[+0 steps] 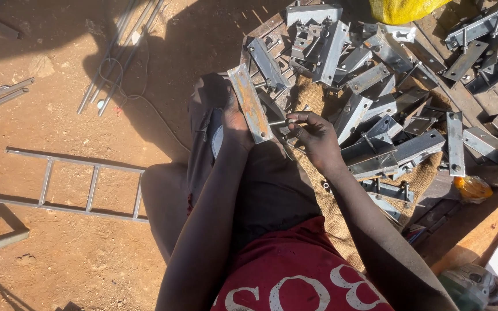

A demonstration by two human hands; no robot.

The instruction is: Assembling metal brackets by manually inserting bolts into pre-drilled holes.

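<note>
My left hand [234, 124] grips a flat rusty metal bracket [250, 102], held upright above my lap. My right hand [316, 135] pinches a small bolt [278, 122] that pokes sideways from the bracket's lower end. Just beyond both hands lies a heap of similar grey steel brackets [376, 109], many with bolts sticking out, spread over a piece of burlap sacking [332, 216].
A small metal ladder frame [70, 184] lies on the red dirt at left. Thin steel rods [116, 55] and a wire lie at the upper left. A yellow sack [402, 8] sits at the top, an angle grinder [471, 288] at the bottom right beside wooden boards [479, 227].
</note>
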